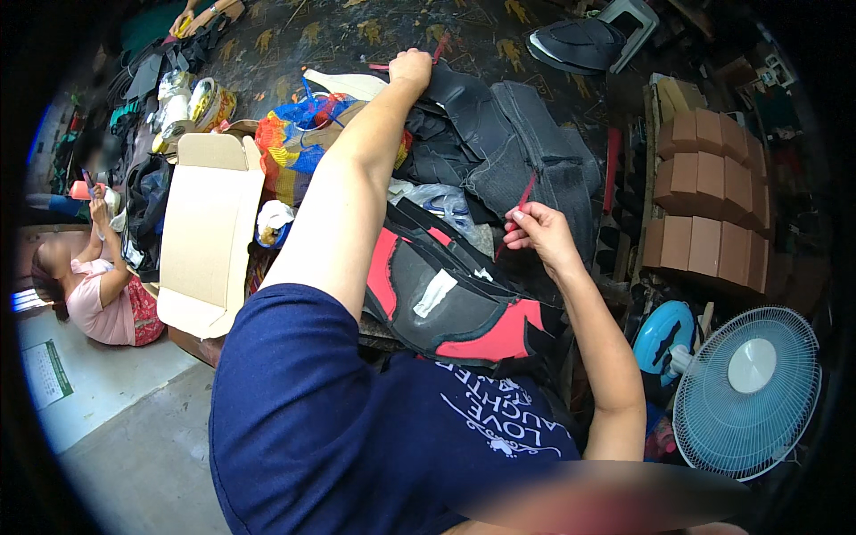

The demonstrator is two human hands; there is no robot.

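Observation:
Reaching far across the table, my left hand (412,69) is closed, with a thin red strip (440,48) showing on both sides of it. Beneath and beside it lie dark padded fabric pieces (468,107). My right hand (539,234) pinches another narrow red strip (530,189) between thumb and fingers, over the edge of a dark grey fabric piece (539,165). Close to my body rests a black and red panel (419,299) with a white patch (436,293) on it. A clear plastic bag (441,203) sits between the panel and the fabric.
An opened cardboard box (207,232) and a colourful woven bag (299,143) stand left of my arm. Stacked brown boxes (713,183) and a fan (749,366) are on the right. A person in pink (102,294) sits at left; another person's hand (183,22) shows far left.

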